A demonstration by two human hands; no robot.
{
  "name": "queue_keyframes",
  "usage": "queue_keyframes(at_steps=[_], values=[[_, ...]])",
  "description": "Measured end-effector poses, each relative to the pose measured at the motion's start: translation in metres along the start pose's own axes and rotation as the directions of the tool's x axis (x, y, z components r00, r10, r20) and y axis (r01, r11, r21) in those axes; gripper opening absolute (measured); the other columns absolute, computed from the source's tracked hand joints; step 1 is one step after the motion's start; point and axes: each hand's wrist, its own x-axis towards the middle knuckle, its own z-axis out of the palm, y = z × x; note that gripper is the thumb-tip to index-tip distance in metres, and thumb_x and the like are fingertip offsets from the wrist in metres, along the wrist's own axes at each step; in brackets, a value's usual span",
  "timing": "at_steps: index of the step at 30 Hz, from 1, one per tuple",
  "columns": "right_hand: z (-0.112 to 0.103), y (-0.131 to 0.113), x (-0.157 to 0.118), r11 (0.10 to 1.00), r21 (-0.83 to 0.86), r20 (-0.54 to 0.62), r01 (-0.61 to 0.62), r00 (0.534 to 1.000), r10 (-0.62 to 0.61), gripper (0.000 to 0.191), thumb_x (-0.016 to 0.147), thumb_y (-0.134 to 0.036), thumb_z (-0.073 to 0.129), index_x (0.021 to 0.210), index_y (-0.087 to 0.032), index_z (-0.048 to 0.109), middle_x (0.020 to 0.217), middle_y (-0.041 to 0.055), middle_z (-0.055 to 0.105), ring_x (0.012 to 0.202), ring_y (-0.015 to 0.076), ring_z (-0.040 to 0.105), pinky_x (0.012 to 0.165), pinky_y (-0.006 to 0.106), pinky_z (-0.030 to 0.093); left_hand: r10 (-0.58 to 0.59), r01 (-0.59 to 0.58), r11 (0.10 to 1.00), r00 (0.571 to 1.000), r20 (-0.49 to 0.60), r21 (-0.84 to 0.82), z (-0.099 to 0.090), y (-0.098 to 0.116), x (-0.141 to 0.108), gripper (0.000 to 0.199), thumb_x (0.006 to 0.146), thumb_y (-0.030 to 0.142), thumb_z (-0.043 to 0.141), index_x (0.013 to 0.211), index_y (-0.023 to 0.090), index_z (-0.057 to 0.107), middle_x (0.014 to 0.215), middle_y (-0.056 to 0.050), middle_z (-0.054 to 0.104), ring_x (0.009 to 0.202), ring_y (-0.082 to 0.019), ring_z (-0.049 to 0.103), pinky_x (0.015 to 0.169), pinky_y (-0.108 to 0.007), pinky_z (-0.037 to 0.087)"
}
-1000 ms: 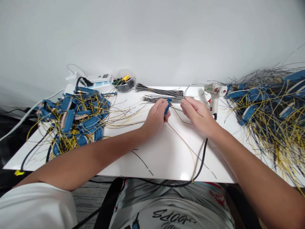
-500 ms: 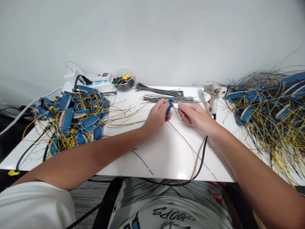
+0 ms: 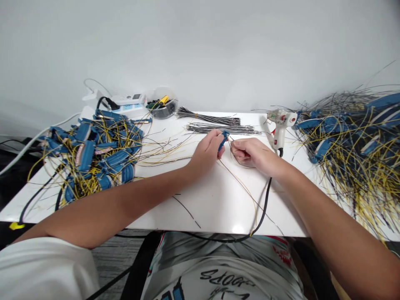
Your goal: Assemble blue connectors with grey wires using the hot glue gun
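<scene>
Plain grey wall [image 3: 200, 54] behind; white desk [image 3: 203, 212] across mid-frame. Left hand [image 3: 204, 150], near centre, has its fingers clamped around a small blue piece [image 3: 224, 136], one end poking out toward the right hand [image 3: 251, 153], likely so the wired end stays reachable. Right fingers pinched together just beside it, apparently on a thin wire [image 3: 230, 146]; too fine to be sure. Steady side left, finer work right, I judge. Dark wire bundles [image 3: 212, 118] lie beyond both hands, presumably for easy reach. Glue gun [image 3: 281, 129] right of centre, near right hand. Wired blue heaps [image 3: 115, 158] flank left and right of frame, leaving working room between.
</scene>
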Motion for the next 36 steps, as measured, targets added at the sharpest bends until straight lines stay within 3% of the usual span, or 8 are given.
queue_keyframes(at_steps=[36], values=[[0.0069,0.0005,0.0002,0.999,-0.036,-0.068,-0.004,0.998,0.002,0.045,0.109,-0.046,0.044,0.071,-0.023,0.037,0.064,-0.0044,0.029,0.055,0.0118,0.023,0.052,0.032,0.016,0.063,-0.067,0.992,0.997,0.041,0.105,0.0019,0.0058,-0.0052,0.031,0.108,0.035,0.044,0.081,0.022,0.046,0.063,0.002,0.049,0.065,-0.014,0.046,0.066,-0.028,0.036]])
